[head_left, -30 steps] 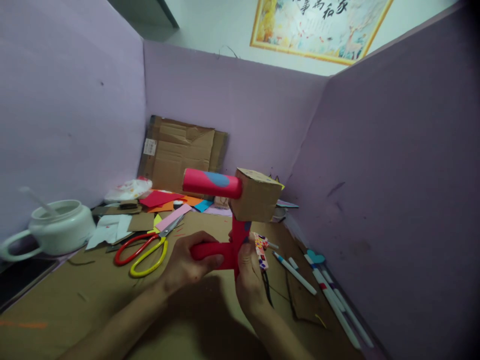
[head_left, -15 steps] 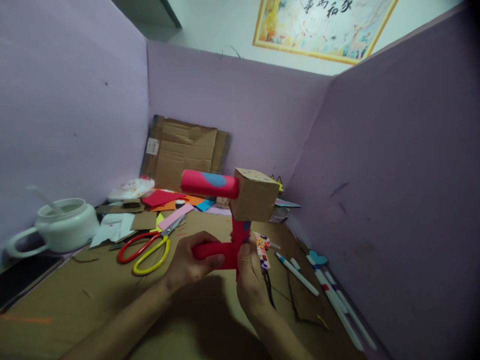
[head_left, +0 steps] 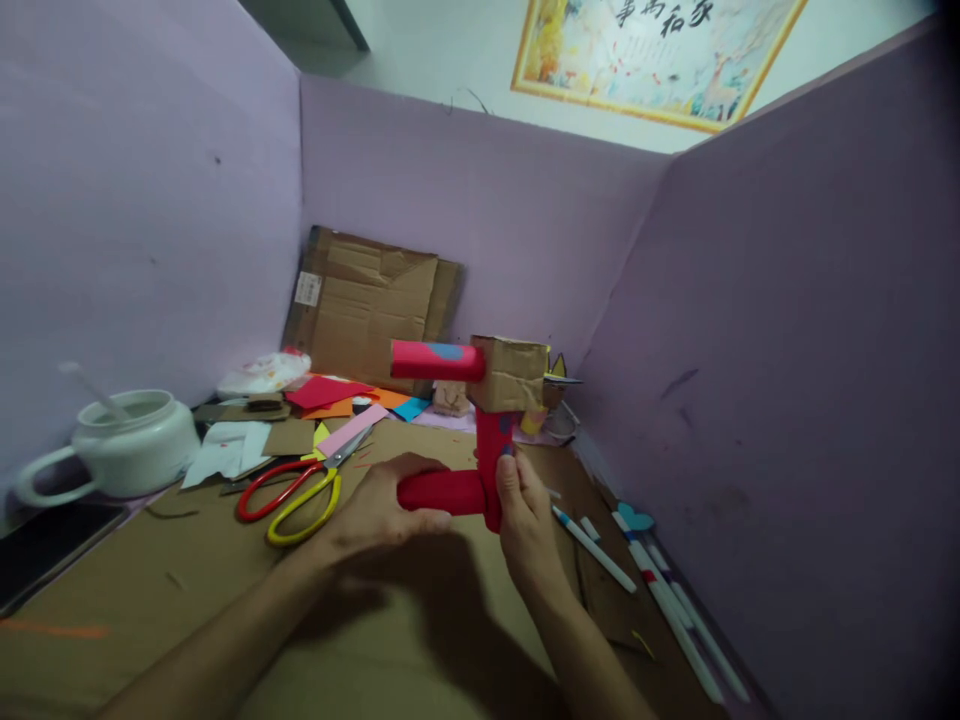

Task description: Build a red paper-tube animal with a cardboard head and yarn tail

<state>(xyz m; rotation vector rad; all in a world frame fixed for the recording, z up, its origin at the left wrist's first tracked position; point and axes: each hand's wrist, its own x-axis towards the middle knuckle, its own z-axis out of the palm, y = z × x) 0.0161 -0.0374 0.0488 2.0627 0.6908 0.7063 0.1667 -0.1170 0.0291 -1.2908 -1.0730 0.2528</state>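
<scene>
A paper craft stands over the cardboard-covered desk [head_left: 150, 610]: a red upright tube [head_left: 492, 445] carries a cardboard box [head_left: 517, 372] on top, from which a red tube with a blue patch [head_left: 437, 360] sticks out to the left. A lower red tube [head_left: 442, 491] runs left from the upright's base. My left hand [head_left: 379, 510] is wrapped round that lower tube. My right hand [head_left: 529, 525] grips the upright tube from the right, thumb against it.
Red-and-yellow scissors [head_left: 292, 490] lie left of the hands. A white pot with a spoon [head_left: 124, 445] sits at far left, by a dark phone [head_left: 37, 545]. Coloured paper scraps [head_left: 330, 395] and flattened cardboard [head_left: 367, 300] lie at the back. Several markers [head_left: 652, 590] line the right purple wall.
The craft has been pushed away from me and turned, so the box looks smaller and squarer. Both hands kept their grip and moved with it.
</scene>
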